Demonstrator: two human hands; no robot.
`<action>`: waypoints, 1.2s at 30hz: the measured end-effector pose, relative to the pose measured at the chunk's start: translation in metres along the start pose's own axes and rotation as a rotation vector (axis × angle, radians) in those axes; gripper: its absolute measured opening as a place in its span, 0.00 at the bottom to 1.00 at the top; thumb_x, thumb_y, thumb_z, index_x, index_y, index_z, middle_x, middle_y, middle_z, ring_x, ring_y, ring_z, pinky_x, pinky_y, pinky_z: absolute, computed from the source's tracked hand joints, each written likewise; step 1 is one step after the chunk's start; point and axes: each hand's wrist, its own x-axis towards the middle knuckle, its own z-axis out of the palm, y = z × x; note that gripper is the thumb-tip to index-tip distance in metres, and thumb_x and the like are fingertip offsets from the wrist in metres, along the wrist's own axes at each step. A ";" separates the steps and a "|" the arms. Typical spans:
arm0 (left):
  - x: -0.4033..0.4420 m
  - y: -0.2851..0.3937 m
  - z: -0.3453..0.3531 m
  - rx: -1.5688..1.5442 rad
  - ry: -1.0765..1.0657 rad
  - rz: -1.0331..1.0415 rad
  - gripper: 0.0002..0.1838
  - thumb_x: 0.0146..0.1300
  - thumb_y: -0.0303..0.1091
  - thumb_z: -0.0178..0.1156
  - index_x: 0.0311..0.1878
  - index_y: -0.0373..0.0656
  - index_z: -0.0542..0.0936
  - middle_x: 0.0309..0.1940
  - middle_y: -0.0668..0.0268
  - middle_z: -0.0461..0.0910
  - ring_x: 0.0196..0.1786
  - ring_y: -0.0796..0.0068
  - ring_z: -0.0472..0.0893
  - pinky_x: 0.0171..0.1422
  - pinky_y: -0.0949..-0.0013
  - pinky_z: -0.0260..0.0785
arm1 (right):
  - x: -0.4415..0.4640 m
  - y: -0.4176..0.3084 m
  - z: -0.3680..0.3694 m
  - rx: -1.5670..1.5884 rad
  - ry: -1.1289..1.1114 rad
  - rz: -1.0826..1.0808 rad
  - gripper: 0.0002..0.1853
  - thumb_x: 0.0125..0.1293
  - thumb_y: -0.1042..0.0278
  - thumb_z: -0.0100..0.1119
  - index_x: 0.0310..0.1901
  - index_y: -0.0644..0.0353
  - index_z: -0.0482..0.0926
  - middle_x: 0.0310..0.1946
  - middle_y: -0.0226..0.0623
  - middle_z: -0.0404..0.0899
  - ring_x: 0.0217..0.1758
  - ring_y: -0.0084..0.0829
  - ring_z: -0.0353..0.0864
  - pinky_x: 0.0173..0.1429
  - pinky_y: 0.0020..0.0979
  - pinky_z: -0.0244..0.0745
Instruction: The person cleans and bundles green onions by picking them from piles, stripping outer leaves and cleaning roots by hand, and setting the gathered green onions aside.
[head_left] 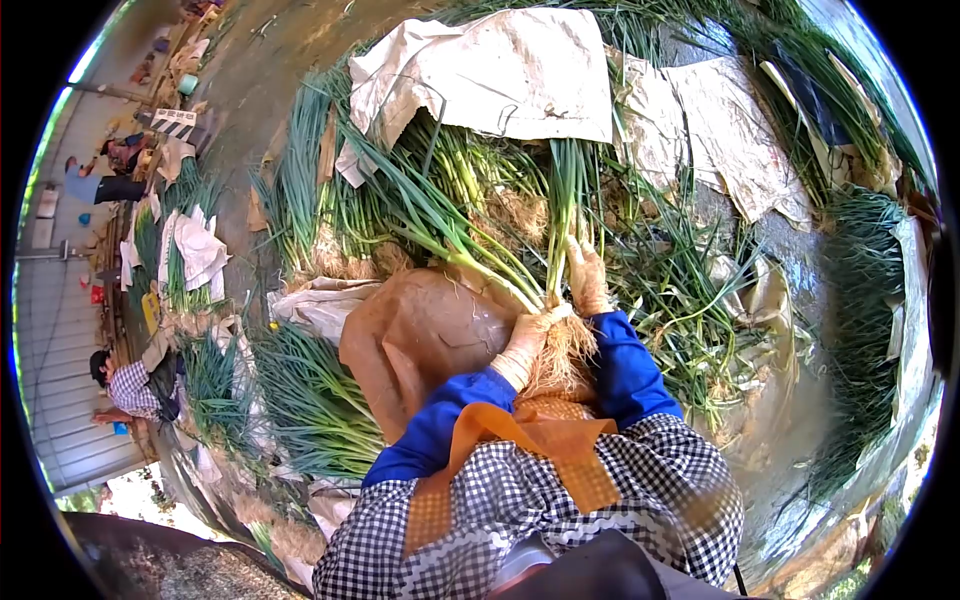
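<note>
My left hand (pixel 532 340), in a pale glove, is closed around a bunch of green onions (pixel 480 262) just above its stringy roots (pixel 562 362). The long leaves fan out up and to the left. My right hand (pixel 588 275), gloved too, is at the right side of the upright stalks (pixel 566 195), its fingers closed against them and partly hidden. The roots hang over my lap, near an orange checked apron. A brown sheet (pixel 425 340) lies in front of my left arm.
A white sack (pixel 500 75) covers part of the green onion heap ahead. Loose leaves (pixel 680 310) lie to the right, with another long pile (pixel 860 300) beyond. More bunches (pixel 305 390) are at left. A person in a checked shirt (pixel 135 390) is at far left.
</note>
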 end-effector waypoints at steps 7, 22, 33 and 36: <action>0.033 -0.007 -0.031 -0.599 -0.251 -0.205 0.05 0.62 0.28 0.52 0.40 0.42 0.75 0.30 0.67 0.77 0.33 0.75 0.77 0.40 0.72 0.73 | -0.067 -0.072 -0.145 0.381 -0.654 0.259 0.16 0.64 0.52 0.49 0.27 0.54 0.72 0.20 0.22 0.70 0.16 0.14 0.64 0.20 0.18 0.60; -0.006 0.017 0.000 -0.481 -0.227 -0.234 0.08 0.63 0.31 0.49 0.43 0.40 0.74 0.35 0.61 0.77 0.36 0.68 0.78 0.43 0.67 0.74 | -0.013 -0.037 -0.030 -0.842 -0.517 -0.652 0.15 0.64 0.55 0.47 0.28 0.56 0.75 0.21 0.39 0.77 0.28 0.36 0.79 0.30 0.32 0.73; 0.006 0.006 0.009 -0.161 -0.055 -0.013 0.08 0.54 0.26 0.59 0.39 0.40 0.78 0.28 0.71 0.76 0.27 0.77 0.74 0.31 0.75 0.69 | 0.000 -0.037 -0.084 -0.236 -0.396 -0.116 0.21 0.60 0.52 0.56 0.47 0.60 0.76 0.33 0.46 0.79 0.37 0.37 0.80 0.42 0.33 0.72; 0.001 0.008 0.008 -0.010 0.041 0.076 0.11 0.53 0.25 0.60 0.41 0.40 0.78 0.31 0.70 0.77 0.30 0.76 0.76 0.34 0.75 0.70 | 0.017 -0.026 -0.046 -0.129 -0.612 -0.094 0.22 0.59 0.54 0.59 0.49 0.61 0.74 0.37 0.42 0.79 0.39 0.30 0.78 0.45 0.30 0.71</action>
